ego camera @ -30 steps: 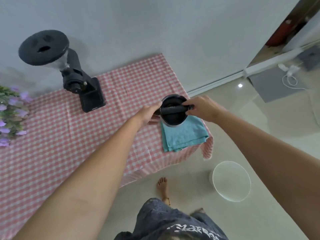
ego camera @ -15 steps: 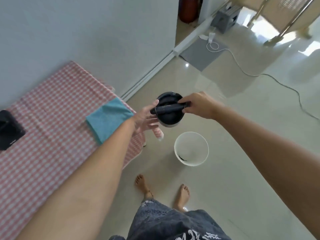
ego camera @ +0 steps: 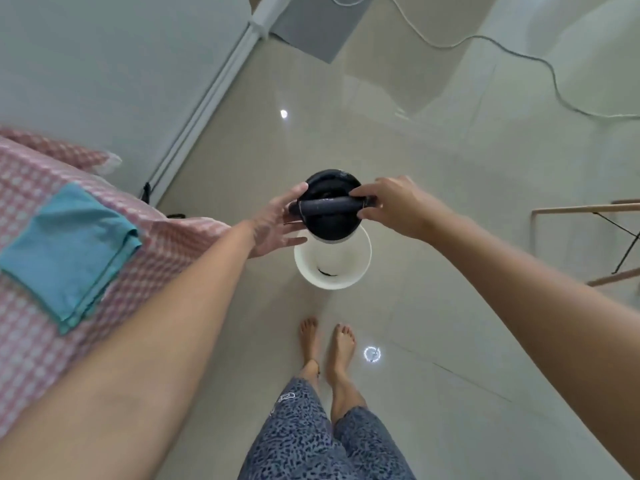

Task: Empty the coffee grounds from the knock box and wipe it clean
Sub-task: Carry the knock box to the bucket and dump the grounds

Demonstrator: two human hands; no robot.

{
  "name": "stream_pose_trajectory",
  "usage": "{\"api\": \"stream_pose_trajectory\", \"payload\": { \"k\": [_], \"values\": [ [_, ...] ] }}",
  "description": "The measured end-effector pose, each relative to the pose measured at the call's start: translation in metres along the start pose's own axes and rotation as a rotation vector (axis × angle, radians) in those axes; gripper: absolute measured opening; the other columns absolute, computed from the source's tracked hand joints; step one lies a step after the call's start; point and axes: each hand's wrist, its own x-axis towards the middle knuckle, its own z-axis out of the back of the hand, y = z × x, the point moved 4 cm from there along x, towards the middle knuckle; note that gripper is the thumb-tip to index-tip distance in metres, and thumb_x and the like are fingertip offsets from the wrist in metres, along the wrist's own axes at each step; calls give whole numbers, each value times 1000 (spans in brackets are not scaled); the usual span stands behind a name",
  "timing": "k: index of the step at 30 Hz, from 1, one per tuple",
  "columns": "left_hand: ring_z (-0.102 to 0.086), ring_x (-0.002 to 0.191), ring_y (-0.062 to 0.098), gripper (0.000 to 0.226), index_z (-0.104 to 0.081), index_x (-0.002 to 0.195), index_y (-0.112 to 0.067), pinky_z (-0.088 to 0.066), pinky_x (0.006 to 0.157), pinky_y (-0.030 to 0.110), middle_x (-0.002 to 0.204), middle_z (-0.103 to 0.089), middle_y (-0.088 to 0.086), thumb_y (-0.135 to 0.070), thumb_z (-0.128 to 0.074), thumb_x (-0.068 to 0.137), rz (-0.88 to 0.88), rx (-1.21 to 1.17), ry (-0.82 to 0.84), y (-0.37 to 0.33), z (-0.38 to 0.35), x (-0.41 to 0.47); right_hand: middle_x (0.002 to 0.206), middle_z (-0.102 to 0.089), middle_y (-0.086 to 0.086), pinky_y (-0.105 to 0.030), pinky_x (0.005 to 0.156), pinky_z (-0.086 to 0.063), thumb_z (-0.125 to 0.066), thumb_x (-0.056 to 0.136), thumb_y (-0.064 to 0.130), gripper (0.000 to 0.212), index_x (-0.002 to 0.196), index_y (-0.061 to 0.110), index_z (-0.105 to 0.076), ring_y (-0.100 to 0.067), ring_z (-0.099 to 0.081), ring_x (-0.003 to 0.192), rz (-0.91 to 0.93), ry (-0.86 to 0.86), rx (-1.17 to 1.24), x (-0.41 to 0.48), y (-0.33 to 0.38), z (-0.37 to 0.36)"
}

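Knock box point(ego camera: 329, 220) contents hidden (bar across), bin point(ego camera: 332, 271) rim partly covered

Both hands hold knock box point(ego camera: 330, 216) over, seemingly, bucket point(ego camera: 332, 268).

Loads of open floor point(ego camera: 433, 220) across the middle and right of the frame, so hands can swing there freely; the white bin point(ego camera: 332, 263) sits dead centre, its mouth partly covered by the knock box point(ego camera: 330, 221) held over it; table edge with the checked cloth point(ego camera: 180, 237) crowds the left side; wall point(ego camera: 104, 64) closes off the upper left; a cable point(ego camera: 512, 53) trails along the top right; wooden legs point(ego camera: 588, 207) poke in at the right edge; bare feet point(ego camera: 327, 341) below centre.
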Motion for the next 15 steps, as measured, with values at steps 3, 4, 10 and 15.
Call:
{"api": "stream_pose_trajectory", "payload": {
  "k": [3,4,10,15],
  "values": [
    [-66,123,21,60,-67,131,-20,-53,104,41,120,-73,-2,-60,-65,86,25,7,34,18,-1,49,104,-66,-8,-41,88,-47,-60,96,24,36,132,24,-63,-29,-56,100,-22,5,18,16,-38,-33],
    [-67,121,21,56,-68,129,-21,-52,107,43,115,-75,-3,-58,-66,87,34,12,36,25,1,66,104,-65,-8,-40,87,-46,-60,96,24,36,132,24,-63,-30,-56,102,-27,6,26,23,-51,-46],
    [-68,121,22,56,-71,122,-25,-52,110,44,99,-78,-9,-57,-77,76,78,81,76,76,16,162,111,-64,-2,-34,87,-45,-60,97,29,41,137,30,-58,-25,-57,105,-59,19,82,69,-127,-130],
    [-67,128,22,65,-70,128,-26,-54,108,42,126,-72,-1,-57,-80,71,81,118,72,108,36,226,111,-64,1,-34,88,-46,-61,97,30,41,138,32,-57,-23,-58,104,-58,15,110,104,-169,-189]
  ]
}}
